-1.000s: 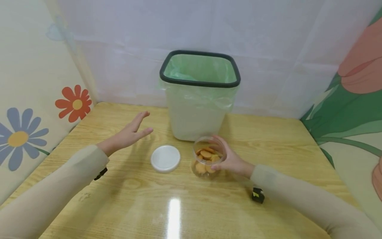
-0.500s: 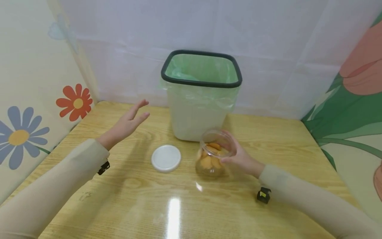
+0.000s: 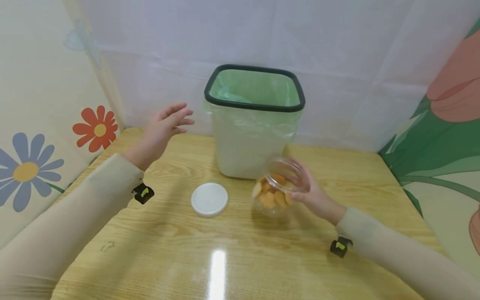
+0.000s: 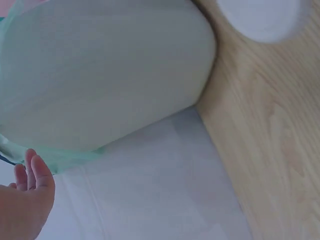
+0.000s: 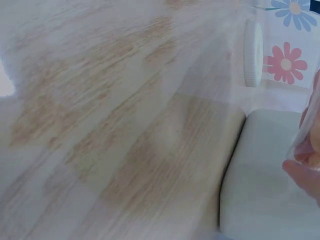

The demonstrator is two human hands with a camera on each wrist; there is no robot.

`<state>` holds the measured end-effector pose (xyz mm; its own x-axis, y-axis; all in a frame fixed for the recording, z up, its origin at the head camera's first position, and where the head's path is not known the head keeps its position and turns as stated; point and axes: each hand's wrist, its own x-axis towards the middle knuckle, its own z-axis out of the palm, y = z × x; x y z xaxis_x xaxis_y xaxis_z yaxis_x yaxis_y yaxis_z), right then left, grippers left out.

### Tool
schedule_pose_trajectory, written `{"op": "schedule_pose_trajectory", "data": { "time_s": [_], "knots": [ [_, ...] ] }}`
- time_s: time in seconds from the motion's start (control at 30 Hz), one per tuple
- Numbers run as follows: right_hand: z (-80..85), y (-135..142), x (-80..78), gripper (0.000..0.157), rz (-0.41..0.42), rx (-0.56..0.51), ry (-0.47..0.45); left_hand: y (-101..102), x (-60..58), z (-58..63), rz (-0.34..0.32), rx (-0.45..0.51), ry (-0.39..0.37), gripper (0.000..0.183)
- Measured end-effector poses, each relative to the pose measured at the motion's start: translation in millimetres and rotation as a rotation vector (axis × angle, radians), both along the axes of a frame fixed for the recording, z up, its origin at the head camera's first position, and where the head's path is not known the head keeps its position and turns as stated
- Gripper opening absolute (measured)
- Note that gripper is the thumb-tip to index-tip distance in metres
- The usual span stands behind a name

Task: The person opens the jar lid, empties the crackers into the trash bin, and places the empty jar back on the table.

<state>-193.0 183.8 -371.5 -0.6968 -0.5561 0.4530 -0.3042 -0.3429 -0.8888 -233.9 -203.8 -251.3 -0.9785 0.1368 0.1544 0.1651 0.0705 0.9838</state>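
My right hand [image 3: 316,196] grips a clear jar [image 3: 275,210] near its uncovered mouth. Inside the jar are several round, golden biscuits [image 3: 273,199]. The jar leans over in front of the bin; whether its base touches the table I cannot tell. At the right edge of the right wrist view, part of the right hand [image 5: 302,180] shows against the jar. Left of the bin, my left hand [image 3: 159,131] hovers with relaxed fingers and holds nothing. A round white lid [image 3: 209,199] lies on the table between the two hands.
A pale bin [image 3: 251,141] with a dark rim and a green liner bag stands at the back of the wooden table [image 3: 168,258]. Behind it hangs a white cloth [image 3: 337,54]. Flower-patterned panels [image 3: 26,104] border both sides.
The right hand has moved the jar a little to the right and tipped it more. My left hand has risen away from the table, with its fingers bending slightly. The lid has stayed put.
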Motion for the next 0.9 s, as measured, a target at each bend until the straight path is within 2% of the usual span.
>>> {"op": "schedule_pose_trajectory", "data": {
  "time_s": [0.2,0.37,0.53,0.63,0.77,0.9],
  "knots": [
    [2.9,3.1,-1.9,0.076,0.090,-0.108,0.030,8.3,-2.8,18.8,-0.036,0.172,-0.082,0.063],
    [9.3,8.0,-0.3,0.072,0.129,-0.152,0.033,16.3,-10.6,37.2,-0.044,0.171,-0.169,0.064],
    [18.6,12.5,-3.3,0.068,0.137,-0.179,0.048,19.0,-25.1,55.7,-0.025,0.192,-0.264,0.038],
    [22.5,16.4,-4.0,0.066,0.142,-0.197,0.053,20.3,-32.5,65.5,-0.008,0.244,-0.340,0.035],
    [25.7,22.4,-3.4,0.064,0.156,-0.227,0.045,23.6,-39.0,74.5,0.012,0.303,-0.417,0.047],
    [28.9,28.7,-3.7,0.062,0.150,-0.238,0.027,27.5,-40.4,78.5,0.037,0.339,-0.436,0.028]
  ]
}}
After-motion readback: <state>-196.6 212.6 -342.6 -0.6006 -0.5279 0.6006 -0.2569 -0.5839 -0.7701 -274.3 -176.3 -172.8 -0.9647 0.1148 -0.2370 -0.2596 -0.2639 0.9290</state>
